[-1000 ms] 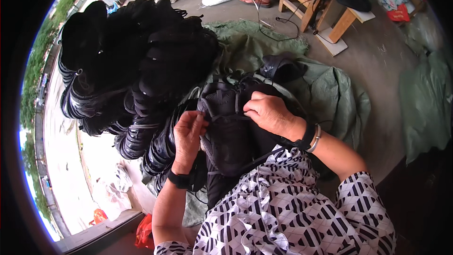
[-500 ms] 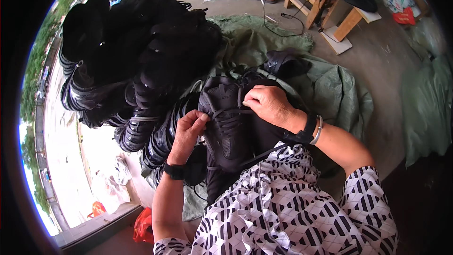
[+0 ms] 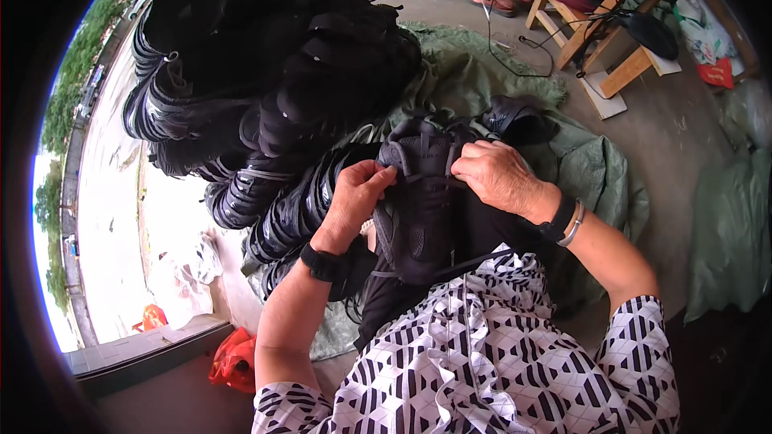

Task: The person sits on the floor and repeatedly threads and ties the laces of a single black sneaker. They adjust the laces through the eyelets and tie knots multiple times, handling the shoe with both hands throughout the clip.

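A black shoe upper (image 3: 420,233) lies on my lap with its tongue end pointing away from me. Dark laces cross over its front. My left hand (image 3: 354,197) is closed at the upper's left eyelet edge, thumb and forefinger pinched; whether a lace tip is between them is hidden. At the opposite eyelet edge, my right hand (image 3: 507,182) pinches a dark shoelace (image 3: 447,182) that runs across the tongue. Another length of lace (image 3: 474,257) trails to the right near my shirt.
A big heap of black shoe uppers (image 3: 265,56) rises at the left, with a nested row (image 3: 310,201) beside my left hand. Green woven sheeting (image 3: 599,177) covers the floor. A person's sandalled foot (image 3: 494,2) and a wooden stool (image 3: 619,52) are at the far right. An orange-red bag (image 3: 235,358) lies lower left.
The whole view has shifted, so hands and shoe upper appear farther right. My right fingers stay at the right eyelet edge and my left fingers at the left edge.
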Motion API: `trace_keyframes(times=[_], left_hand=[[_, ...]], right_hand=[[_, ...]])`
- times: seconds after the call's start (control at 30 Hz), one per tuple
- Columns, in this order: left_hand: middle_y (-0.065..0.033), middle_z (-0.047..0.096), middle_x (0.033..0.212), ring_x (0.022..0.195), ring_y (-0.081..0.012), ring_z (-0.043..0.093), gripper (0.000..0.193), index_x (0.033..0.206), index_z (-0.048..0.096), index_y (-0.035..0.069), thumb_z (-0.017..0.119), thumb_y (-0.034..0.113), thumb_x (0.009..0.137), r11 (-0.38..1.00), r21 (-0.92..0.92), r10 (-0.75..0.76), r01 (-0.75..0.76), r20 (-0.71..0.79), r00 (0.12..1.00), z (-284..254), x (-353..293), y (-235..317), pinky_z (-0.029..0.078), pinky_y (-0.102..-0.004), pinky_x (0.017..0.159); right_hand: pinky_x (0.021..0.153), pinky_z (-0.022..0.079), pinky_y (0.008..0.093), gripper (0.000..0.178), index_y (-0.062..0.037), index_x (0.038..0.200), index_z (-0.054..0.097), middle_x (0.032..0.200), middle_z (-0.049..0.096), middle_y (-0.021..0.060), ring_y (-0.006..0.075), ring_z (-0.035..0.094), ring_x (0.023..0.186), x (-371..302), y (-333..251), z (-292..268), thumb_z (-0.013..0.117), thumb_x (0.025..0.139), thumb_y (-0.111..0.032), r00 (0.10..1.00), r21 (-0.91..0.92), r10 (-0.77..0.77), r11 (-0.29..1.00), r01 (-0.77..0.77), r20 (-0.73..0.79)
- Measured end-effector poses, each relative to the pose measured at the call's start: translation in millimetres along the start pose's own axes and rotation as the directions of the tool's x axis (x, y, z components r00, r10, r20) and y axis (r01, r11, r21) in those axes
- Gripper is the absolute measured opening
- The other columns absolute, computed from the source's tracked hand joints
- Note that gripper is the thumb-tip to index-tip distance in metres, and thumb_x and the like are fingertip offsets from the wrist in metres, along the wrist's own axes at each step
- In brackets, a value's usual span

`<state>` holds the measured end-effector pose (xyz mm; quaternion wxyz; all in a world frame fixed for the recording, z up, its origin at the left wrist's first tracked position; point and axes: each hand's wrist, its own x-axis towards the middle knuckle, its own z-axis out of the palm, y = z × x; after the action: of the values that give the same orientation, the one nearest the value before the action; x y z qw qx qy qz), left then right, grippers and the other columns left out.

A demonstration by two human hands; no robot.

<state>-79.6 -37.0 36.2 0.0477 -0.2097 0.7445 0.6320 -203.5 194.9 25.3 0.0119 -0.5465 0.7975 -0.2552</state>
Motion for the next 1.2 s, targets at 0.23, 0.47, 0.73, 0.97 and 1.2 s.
trace_keyframes(times=[0.23, 0.47, 0.73, 0.97, 1.2], left_hand=[[-0.0101, 0.060, 0.081, 0.077, -0.0338, 0.062, 0.013, 0.082, 0.061, 0.005, 0.070, 0.014, 0.079, 0.473, 0.779, 0.531, -0.412, 0.122, 0.839, 10.5, 8.6, 22.9, 0.051, -0.0409, 0.067], [-0.0054, 0.064, 0.113, 0.108, -0.0281, 0.060, 0.040, 0.106, 0.066, 0.010, 0.075, 0.004, 0.067, 0.388, 0.578, 0.477, -0.718, 0.541, 0.693, -24.5, 21.0, 50.5, 0.054, -0.0370, 0.086], [-0.0032, 0.059, 0.096, 0.100, -0.0254, 0.060, 0.024, 0.092, 0.069, 0.012, 0.076, 0.024, 0.073, 0.101, 0.685, 0.125, -0.722, 0.711, 0.692, -16.8, 30.8, 82.5, 0.053, -0.0386, 0.080], [-0.0128, 0.062, 0.104, 0.090, -0.0349, 0.065, 0.024, 0.092, 0.071, 0.006, 0.063, 0.027, 0.085, 0.030, 0.842, -0.061, -0.538, 0.539, 0.840, 14.0, 37.9, 75.8, 0.053, -0.0439, 0.076], [0.0012, 0.063, 0.095, 0.081, -0.0108, 0.057, 0.025, 0.094, 0.069, 0.005, 0.062, 0.029, 0.092, 0.947, 0.317, -0.095, -0.051, 0.428, 0.899, -23.5, 52.1, 55.3, 0.047, -0.0274, 0.073]], right_hand=[[0.074, 0.051, 0.0362, 0.008, -0.0078, 0.085, 0.062, 0.090, 0.056, 0.0053, 0.0248, 0.060, 0.089, 11.9, 2.4, -4.8, 0.066, 0.078, -0.010, 0.979, 0.002, -0.120, 0.993, 0.122, -0.163], [0.074, 0.053, 0.0394, 0.007, -0.0036, 0.081, 0.060, 0.090, 0.056, 0.0086, 0.0283, 0.063, 0.090, 26.6, 5.5, -14.5, 0.062, 0.074, -0.004, 0.922, -0.125, -0.332, 0.925, 0.360, 0.201], [0.081, 0.050, 0.0454, 0.017, 0.0000, 0.085, 0.069, 0.096, 0.060, 0.0169, 0.0371, 0.063, 0.093, 57.1, -4.2, -8.9, 0.067, 0.075, -0.013, 0.892, -0.012, 0.042, 0.999, -0.041, 0.450], [0.078, 0.053, 0.0453, 0.016, 0.0068, 0.083, 0.067, 0.089, 0.066, 0.0241, 0.0392, 0.066, 0.089, 46.9, -9.9, 6.6, 0.066, 0.074, -0.006, 0.938, -0.071, 0.093, 0.995, -0.073, 0.333], [0.052, 0.049, 0.0302, 0.020, -0.0010, 0.089, 0.062, 0.082, 0.067, 0.0105, 0.0188, 0.063, 0.059, 43.9, 17.2, 8.2, 0.063, 0.088, -0.021, 0.934, 0.861, 0.309, 0.410, -0.301, 0.179]])
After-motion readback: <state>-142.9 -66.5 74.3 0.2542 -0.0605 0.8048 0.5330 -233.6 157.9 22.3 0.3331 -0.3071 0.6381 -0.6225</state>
